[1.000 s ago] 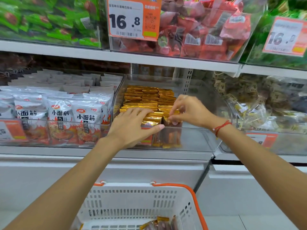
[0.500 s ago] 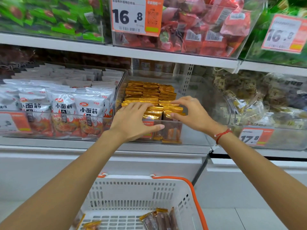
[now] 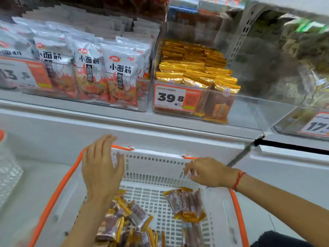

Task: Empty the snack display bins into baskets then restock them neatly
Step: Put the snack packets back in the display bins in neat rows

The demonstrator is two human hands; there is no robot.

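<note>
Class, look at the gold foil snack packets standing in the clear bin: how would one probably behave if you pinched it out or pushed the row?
The gold foil packets look thin and small, so probably light. Their glossy, crinkled wrappers suggest a somewhat slippery, flexible feel. They stand on edge in tight rows inside the clear bin, with bare space to their right, so a push would likely topple them that way.

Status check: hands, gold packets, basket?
Both hands empty over the basket: left hand open, right hand loosely curled. Gold packets fill part of bin; some packets in basket. Nothing in the way.
</note>
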